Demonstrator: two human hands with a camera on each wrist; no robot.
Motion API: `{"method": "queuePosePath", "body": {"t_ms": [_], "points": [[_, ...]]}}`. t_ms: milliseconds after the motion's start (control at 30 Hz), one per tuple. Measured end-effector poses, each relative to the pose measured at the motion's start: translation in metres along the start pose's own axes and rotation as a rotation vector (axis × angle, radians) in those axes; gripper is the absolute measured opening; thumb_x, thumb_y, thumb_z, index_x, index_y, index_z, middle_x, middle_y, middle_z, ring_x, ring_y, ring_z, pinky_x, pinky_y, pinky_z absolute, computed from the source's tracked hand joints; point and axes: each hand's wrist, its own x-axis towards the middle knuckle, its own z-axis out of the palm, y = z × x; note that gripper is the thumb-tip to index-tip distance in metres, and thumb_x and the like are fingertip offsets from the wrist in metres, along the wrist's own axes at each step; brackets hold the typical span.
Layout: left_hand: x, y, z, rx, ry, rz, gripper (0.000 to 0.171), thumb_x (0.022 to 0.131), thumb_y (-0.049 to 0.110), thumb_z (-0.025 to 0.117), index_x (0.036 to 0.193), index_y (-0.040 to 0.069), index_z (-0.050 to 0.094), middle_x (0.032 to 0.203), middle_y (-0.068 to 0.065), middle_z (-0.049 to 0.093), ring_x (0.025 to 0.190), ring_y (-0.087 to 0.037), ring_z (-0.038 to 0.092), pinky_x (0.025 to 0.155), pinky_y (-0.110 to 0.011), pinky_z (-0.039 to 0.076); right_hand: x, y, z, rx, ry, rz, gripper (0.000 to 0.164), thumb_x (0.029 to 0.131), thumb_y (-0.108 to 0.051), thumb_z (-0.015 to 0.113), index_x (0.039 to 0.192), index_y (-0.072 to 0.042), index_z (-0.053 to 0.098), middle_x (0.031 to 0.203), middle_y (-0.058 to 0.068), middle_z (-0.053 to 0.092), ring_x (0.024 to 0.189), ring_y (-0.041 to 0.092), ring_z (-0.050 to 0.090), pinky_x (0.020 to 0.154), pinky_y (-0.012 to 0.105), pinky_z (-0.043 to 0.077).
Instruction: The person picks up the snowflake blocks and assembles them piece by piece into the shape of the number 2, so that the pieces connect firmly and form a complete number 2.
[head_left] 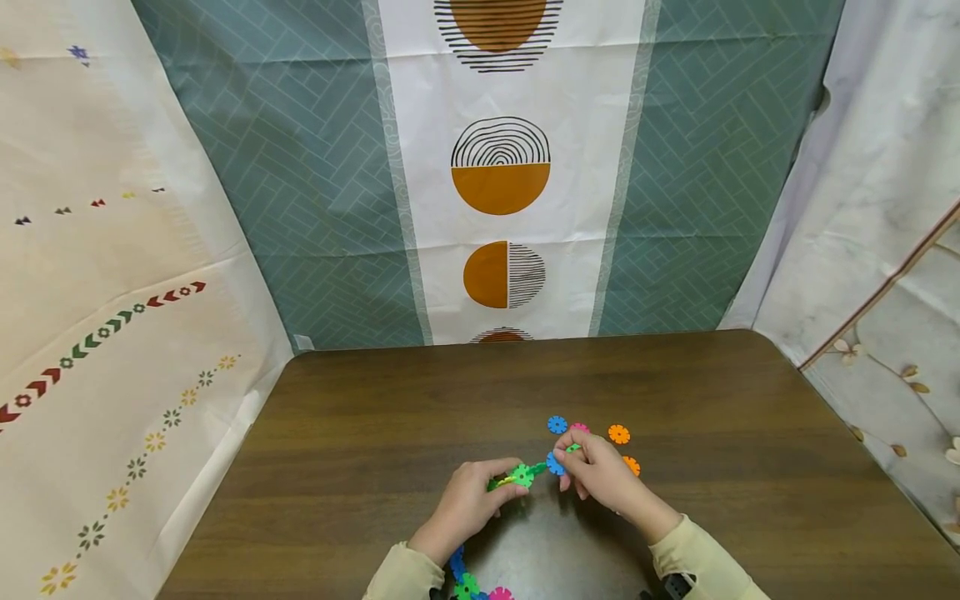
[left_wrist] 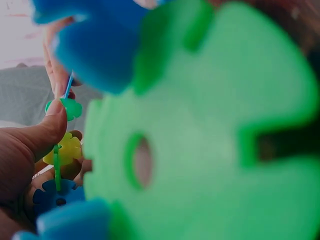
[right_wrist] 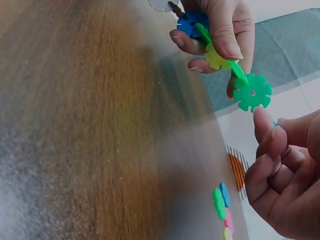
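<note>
We see a table [head_left: 360,417] with wood grain and a smooth sheen, brightest towards its near edge. The notched discs [head_left: 522,476] look like smooth plastic. Beyond the far edge, the hanging cloth [head_left: 322,183] looks matt and creased.

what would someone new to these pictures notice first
Probably the bright disc chain, held in the left hand, with the right hand pinching a blue disc near its end. In the left wrist view, a huge blurred green disc fills much of the picture. Behind the table, bold part-orange circles run down the cloth.
</note>
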Motion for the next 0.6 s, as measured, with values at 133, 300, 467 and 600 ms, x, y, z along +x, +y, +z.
{"method": "queuePosePath", "body": {"t_ms": [133,300,467,600], "points": [[-0.001,0.0,0.0,-0.009,-0.017,-0.002,0.025,0.089,0.028,0.071,0.112,0.021,0.071,0.074,0.005,0.066,0.046,-0.01,0.057,0.05,-0.021,0.047,0.001,-0.001,0.002,0.017,0.02,0.013,0.017,0.099,-0.021,0.058,0.1,-0.004,0.056,0.064,0.01,0.063,0.044,0.017,0.044,0.043,0.025,0.039],[-0.001,0.001,0.002,-0.015,-0.016,-0.002,0.021,0.089,0.028,0.071,0.109,0.022,0.071,0.073,0.005,0.065,0.046,-0.01,0.057,0.05,-0.021,0.047,0.001,-0.001,0.006,0.015,0.025,0.033,0.016,0.099,-0.021,0.058,0.1,-0.005,0.055,0.066,0.013,0.065,0.044,0.019,0.046,0.043,0.024,0.038],[-0.001,0.0,0.002,0.042,-0.016,0.01,0.019,0.089,0.026,0.07,0.108,0.024,0.072,0.075,0.009,0.065,0.046,-0.005,0.055,0.051,-0.02,0.047,0.002,0.0,0.012,0.016,0.025,0.038,0.015,0.101,-0.019,0.056,0.098,-0.004,0.053,0.064,0.01,0.064,0.045,0.014,0.046,0.044,0.024,0.04],[-0.001,-0.001,0.003,0.097,-0.019,0.024,0.018,0.088,0.025,0.07,0.107,0.024,0.071,0.075,0.013,0.063,0.046,-0.001,0.052,0.052,-0.018,0.046,0.002,0.002,0.017,0.005,0.04,0.038,0.013,0.101,-0.016,0.055,0.095,-0.004,0.052,0.062,0.007,0.063,0.044,0.012,0.044,0.043,0.022,0.036]]}}
